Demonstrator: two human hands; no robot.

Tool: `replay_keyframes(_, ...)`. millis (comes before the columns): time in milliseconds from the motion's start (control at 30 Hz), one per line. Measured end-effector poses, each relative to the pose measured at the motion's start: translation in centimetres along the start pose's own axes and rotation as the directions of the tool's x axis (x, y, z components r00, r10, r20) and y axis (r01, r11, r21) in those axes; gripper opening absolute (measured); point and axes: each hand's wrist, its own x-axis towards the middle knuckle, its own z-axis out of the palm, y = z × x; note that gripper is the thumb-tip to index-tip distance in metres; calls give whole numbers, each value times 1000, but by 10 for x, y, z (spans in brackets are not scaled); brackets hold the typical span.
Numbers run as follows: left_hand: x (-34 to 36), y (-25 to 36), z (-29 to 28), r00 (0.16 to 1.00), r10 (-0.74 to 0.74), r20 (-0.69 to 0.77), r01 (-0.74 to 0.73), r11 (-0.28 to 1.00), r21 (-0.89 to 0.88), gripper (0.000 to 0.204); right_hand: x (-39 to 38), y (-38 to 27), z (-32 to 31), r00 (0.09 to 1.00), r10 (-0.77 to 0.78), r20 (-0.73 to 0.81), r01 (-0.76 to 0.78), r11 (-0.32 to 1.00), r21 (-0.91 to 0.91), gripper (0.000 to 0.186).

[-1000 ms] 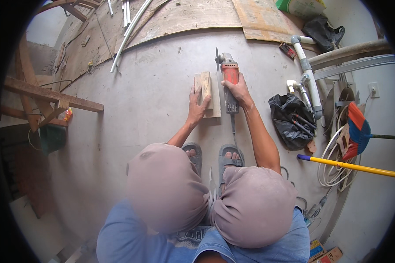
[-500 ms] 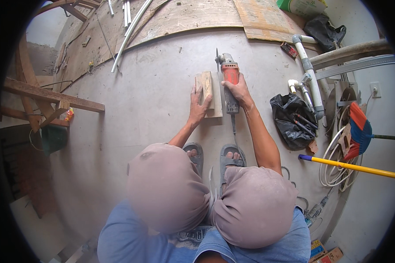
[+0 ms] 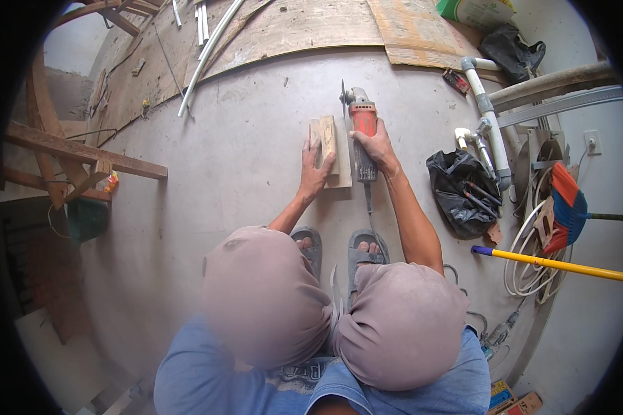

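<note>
"At twelve o'clock, just past the sandals (image 3: 367, 254), what are the hands doing?"

"The left hand (image 3: 316, 166) lies on a wood block (image 3: 327, 131), thumb and fingers spread apart; how hard it presses, I can't tell. The right hand (image 3: 375, 142) wraps around the body of a grinder (image 3: 363, 121), just right of the wood."

"What could go wrong from here?"

"Nearest first: the cable (image 3: 369, 198) runs back toward the right sandal, so a shifting foot could snag it and tug the grinder. Then the block: it sits on a wider board (image 3: 342, 176) with only that hand on it, so a knock could slide it. Farther out, the disc (image 3: 342, 95) stands at about one o'clock from the left hand. If it spun and kicked sideways, the bare fingers would be near it. Whether it's turning, or has a guard, I can't make out."

"And the materials, working outward?"

"Wrinkled cloth trousers (image 3: 259, 297) nearest, then pale, squared wood, the grinder's red and dark casing, and the thin disc, edge-on. Between one and two, a crumpled black plastic bag (image 3: 450, 207); beyond it, at one, smooth round pipes (image 3: 483, 104) with thick joints. Farthest, at twelve, scuffed flat wooden sheets (image 3: 291, 28)."
</note>
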Motion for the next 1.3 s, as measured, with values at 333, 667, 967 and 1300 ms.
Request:
replay_keyframes(333,0,2,-1,1000,-9,1,9,1000,-9,74,-1,-2,0,1000,11,-6,-11,1000,-14,74)
replay_keyframes(667,0,-4,0,1000,3,-10,-3,1000,8,74,2,3,1,1000,-12,-7,12,1000,-6,71)
replay_keyframes(967,1,-3,1,1000,-14,1,14,1000,-19,74,4,2,1,999,-33,-6,33,999,0,72)
replay_keyframes(1300,-1,2,1,1000,-16,-4,16,999,-41,72,2,1,2,1000,-14,-6,14,1000,-8,75)
